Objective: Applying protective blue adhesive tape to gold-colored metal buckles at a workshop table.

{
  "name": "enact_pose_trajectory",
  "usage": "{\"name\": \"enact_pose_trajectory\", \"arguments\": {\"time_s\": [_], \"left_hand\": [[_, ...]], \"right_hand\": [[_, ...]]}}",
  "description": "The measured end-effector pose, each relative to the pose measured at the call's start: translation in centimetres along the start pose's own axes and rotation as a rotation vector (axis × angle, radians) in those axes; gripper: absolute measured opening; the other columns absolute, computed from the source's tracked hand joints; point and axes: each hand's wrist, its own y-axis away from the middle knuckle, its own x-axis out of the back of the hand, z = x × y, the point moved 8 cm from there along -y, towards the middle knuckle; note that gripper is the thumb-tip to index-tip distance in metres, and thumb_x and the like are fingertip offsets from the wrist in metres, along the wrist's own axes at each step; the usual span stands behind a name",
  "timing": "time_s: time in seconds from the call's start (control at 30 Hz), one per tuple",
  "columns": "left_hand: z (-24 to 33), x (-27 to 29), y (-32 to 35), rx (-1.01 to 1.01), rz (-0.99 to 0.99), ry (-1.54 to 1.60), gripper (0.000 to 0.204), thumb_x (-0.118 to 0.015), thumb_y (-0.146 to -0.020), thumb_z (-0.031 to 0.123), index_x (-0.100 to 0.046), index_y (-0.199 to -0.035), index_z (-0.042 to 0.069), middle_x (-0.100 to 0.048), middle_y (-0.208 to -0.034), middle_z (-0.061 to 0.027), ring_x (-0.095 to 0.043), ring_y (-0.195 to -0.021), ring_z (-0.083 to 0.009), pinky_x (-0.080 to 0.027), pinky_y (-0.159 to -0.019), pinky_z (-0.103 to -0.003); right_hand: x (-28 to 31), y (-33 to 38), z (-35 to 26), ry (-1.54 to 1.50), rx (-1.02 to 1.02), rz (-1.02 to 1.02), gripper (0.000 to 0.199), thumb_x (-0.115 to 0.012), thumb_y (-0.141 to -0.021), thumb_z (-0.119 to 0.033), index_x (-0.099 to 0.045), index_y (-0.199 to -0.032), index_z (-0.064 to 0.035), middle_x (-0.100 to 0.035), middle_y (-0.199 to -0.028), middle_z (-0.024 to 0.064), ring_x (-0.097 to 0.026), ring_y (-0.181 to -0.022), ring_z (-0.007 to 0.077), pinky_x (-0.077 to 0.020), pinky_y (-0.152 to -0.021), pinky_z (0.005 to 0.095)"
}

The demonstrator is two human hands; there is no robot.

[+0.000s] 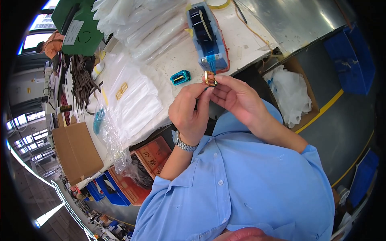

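A gold metal buckle (209, 78) is held up near the front of the tape dispenser (221, 56). My right hand (244, 100) pinches it between thumb and fingers. My left hand (187, 109) meets it from the other side, thumb and forefinger pressed together at the buckle's lower end. What lies between those left fingertips is mostly hidden. Blue tape (211, 62) hangs off the dispenser's front, close above the buckle. On the table, left of the dispenser, lies a buckle covered in shiny blue film (180, 77). Another gold buckle (121, 91) rests on the white plastic sheets.
Stacked clear bags (140, 28) fill the far side of the table, beside a green machine (78, 30). Dark straps (82, 76) hang farther left, past a cardboard box (76, 150). Orange crates (155, 154) stand below the table edge. At right, a carton holds crumpled plastic (293, 98).
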Motion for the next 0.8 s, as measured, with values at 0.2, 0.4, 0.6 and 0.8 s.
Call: {"name": "enact_pose_trajectory", "arguments": {"time_s": [0.2,0.4,0.6,0.8], "left_hand": [[-0.5,-0.5,-0.7,0.146,-0.050,0.012,0.020,-0.083,-0.084,-0.003,-0.069,-0.099,0.000,-0.074,-0.090,-0.0102,-0.068,-0.069,-0.0168,-0.053,-0.059,-0.028],[-1.4,-1.0,0.3,0.352,-0.022,0.219,0.023,-0.082,-0.086,-0.003,-0.071,-0.107,-0.002,-0.075,-0.094,-0.0093,-0.071,-0.076,-0.0138,-0.057,-0.069,-0.026],[-1.6,-0.3,1.1,0.436,-0.028,0.267,0.022,-0.079,-0.089,-0.004,-0.070,-0.109,-0.004,-0.075,-0.096,-0.0104,-0.073,-0.082,-0.0152,-0.060,-0.075,-0.028],[-1.9,0.0,1.6,0.487,-0.079,0.275,0.014,-0.075,-0.093,-0.005,-0.068,-0.106,-0.004,-0.074,-0.097,-0.0090,-0.072,-0.081,-0.0123,-0.058,-0.072,-0.025]], "right_hand": [[-0.1,-0.1,0.4,-0.082,-0.032,0.051,0.022,-0.068,-0.103,-0.022,-0.073,-0.118,-0.0056,-0.076,-0.113,0.0043,-0.070,-0.105,0.0133,-0.0532,-0.100,0.0312],[-0.1,0.1,0.5,-0.092,-0.068,0.084,0.021,-0.068,-0.103,-0.022,-0.073,-0.117,-0.0068,-0.076,-0.111,0.0031,-0.069,-0.103,0.0118,-0.0534,-0.098,0.0302],[0.5,-0.1,0.9,-0.103,-0.082,0.040,0.024,-0.063,-0.106,-0.022,-0.072,-0.124,-0.0079,-0.075,-0.119,0.0038,-0.069,-0.112,0.0127,-0.0516,-0.105,0.0322],[0.2,0.1,0.6,-0.090,-0.067,0.049,0.025,-0.065,-0.105,-0.023,-0.072,-0.124,-0.0081,-0.076,-0.117,0.0035,-0.069,-0.110,0.0121,-0.0520,-0.103,0.0320]]}}
